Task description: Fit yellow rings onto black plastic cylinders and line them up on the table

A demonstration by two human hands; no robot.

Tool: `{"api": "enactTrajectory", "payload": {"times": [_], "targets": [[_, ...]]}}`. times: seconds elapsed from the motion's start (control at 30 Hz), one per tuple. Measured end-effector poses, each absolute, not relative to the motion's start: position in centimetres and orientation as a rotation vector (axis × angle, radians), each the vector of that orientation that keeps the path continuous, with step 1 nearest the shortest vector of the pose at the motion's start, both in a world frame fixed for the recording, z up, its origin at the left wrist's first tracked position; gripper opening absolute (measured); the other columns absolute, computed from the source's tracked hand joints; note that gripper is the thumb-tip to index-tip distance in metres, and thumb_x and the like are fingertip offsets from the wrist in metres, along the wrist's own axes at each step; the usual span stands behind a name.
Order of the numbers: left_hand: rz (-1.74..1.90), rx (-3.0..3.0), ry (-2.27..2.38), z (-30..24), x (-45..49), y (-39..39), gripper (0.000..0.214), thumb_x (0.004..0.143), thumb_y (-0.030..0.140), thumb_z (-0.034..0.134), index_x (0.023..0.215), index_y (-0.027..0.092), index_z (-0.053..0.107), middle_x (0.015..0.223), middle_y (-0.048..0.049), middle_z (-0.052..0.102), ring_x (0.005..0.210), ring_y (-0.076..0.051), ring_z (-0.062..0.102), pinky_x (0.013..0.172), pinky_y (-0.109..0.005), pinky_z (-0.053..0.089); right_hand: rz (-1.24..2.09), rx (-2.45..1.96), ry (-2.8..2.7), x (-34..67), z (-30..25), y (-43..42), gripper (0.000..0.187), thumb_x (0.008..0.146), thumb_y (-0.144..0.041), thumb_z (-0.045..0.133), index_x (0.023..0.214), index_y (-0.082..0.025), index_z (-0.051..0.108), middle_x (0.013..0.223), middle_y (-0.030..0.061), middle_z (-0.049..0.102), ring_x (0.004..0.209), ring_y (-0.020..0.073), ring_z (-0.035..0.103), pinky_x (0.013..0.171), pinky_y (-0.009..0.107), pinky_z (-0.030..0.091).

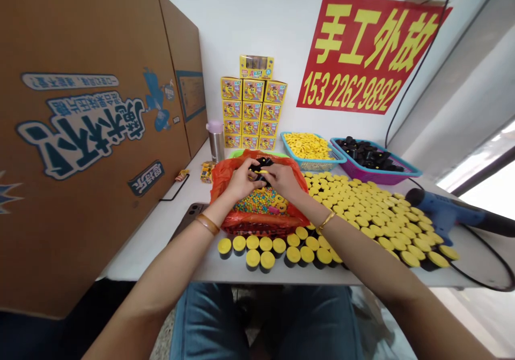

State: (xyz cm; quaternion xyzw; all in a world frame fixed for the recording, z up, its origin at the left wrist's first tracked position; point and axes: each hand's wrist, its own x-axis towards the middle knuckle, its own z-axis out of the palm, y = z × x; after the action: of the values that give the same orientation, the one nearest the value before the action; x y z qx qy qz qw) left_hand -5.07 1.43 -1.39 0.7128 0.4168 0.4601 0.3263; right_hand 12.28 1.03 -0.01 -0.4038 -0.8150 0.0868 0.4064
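A large printed cardboard carton (92,134) walls off the left of the frame and a red sign (374,51) fills the upper right, while stacked yellow boxes (253,108), a blue basket (295,153) of yellow caps and a pink basket (372,175) of black tubes line the back of the bench (161,247), within reach but clear of the work. Rows of yellow-capped tubes (370,215) crowd the right and front edge, so open room remains mainly at lower left, beside a phone (191,215). At centre, above an orange plastic bag (261,223) of coloured candies (257,201), the left hand (241,180) and right hand (281,180) curl nearly shut, together gripping a small black tube (261,167).
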Motion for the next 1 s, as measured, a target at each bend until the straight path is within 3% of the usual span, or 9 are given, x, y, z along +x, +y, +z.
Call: {"api": "enactTrajectory", "payload": {"times": [0.1, 0.2, 0.4, 0.53, 0.73, 0.9, 1.0], "targets": [[1.245, 1.83, 1.053, -1.6, -5.1, 1.7, 0.052, 0.065, 0.023, 0.079, 0.111, 0.022, 0.056, 0.067, 0.0059, 0.058, 0.064, -0.013, 0.061, 0.061, -0.023, 0.048, 0.416, -0.989, -2.111, 12.6, -0.1, 1.3, 0.022, 0.09, -0.027, 0.058, 0.088, -0.017, 0.078, 0.077, 0.0053, 0.073, 0.069, 0.0168, 0.062, 0.066, 0.027, 0.043], [1.278, 1.833, 1.033, -1.7, -5.1, 1.9, 0.045, 0.067, 0.024, 0.077, 0.108, 0.021, 0.059, 0.068, 0.0045, 0.06, 0.066, -0.013, 0.062, 0.062, -0.023, 0.049, 0.587, -0.964, -1.968, 12.6, -0.6, 1.4, 0.023, 0.088, -0.033, 0.061, 0.094, -0.019, 0.078, 0.084, 0.0045, 0.075, 0.076, 0.0198, 0.066, 0.069, 0.029, 0.048], [1.262, 1.922, 0.993, -1.4, -4.9, 1.6, 0.038, 0.07, 0.017, 0.072, 0.107, 0.019, 0.065, 0.072, 0.0021, 0.064, 0.066, -0.012, 0.062, 0.062, -0.023, 0.049, 1.132, -0.956, -1.528, 12.1, -0.9, 1.3, 0.031, 0.065, -0.035, 0.083, 0.089, -0.017, 0.073, 0.08, 0.0043, 0.073, 0.071, 0.0183, 0.068, 0.065, 0.032, 0.056], [1.269, 2.015, 1.001, -1.0, -4.8, 1.2, 0.028, 0.072, 0.015, 0.069, 0.099, 0.017, 0.067, 0.074, 0.0003, 0.066, 0.065, -0.012, 0.06, 0.061, -0.023, 0.048, 1.299, -0.962, -1.36, 12.3, -0.3, 0.8, 0.041, 0.052, -0.032, 0.09, 0.082, -0.017, 0.068, 0.074, 0.0019, 0.071, 0.067, 0.0158, 0.068, 0.062, 0.029, 0.057], [1.266, 2.195, 0.941, -0.9, -4.8, 0.7, 0.033, 0.074, 0.013, 0.069, 0.106, 0.018, 0.069, 0.079, -0.0001, 0.07, 0.067, -0.013, 0.062, 0.064, -0.023, 0.048, 1.285, -0.939, -1.431, 12.9, -0.4, 0.8, 0.037, 0.059, -0.038, 0.087, 0.083, -0.015, 0.07, 0.073, 0.0032, 0.071, 0.063, 0.0131, 0.066, 0.061, 0.026, 0.055], [1.322, 2.174, 0.964, -1.1, -4.6, 0.8, 0.021, 0.075, 0.015, 0.067, 0.096, 0.017, 0.071, 0.076, -0.0005, 0.068, 0.067, -0.013, 0.062, 0.061, -0.023, 0.047, 1.202, -0.868, -1.448, 12.5, -0.7, 0.8, 0.043, 0.056, -0.04, 0.089, 0.084, -0.017, 0.066, 0.07, 0.0008, 0.07, 0.063, 0.0125, 0.064, 0.06, 0.024, 0.052], [1.365, 2.077, 0.914, -0.9, -4.5, 0.7, 0.02, 0.074, 0.016, 0.07, 0.093, 0.016, 0.069, 0.076, -0.0014, 0.068, 0.07, -0.015, 0.063, 0.064, -0.025, 0.05, 1.385, -0.945, -1.33, 12.3, -0.5, 0.5, 0.048, 0.065, -0.057, 0.082, 0.085, -0.018, 0.062, 0.07, 0.0021, 0.068, 0.062, 0.0139, 0.064, 0.059, 0.027, 0.055]]}}
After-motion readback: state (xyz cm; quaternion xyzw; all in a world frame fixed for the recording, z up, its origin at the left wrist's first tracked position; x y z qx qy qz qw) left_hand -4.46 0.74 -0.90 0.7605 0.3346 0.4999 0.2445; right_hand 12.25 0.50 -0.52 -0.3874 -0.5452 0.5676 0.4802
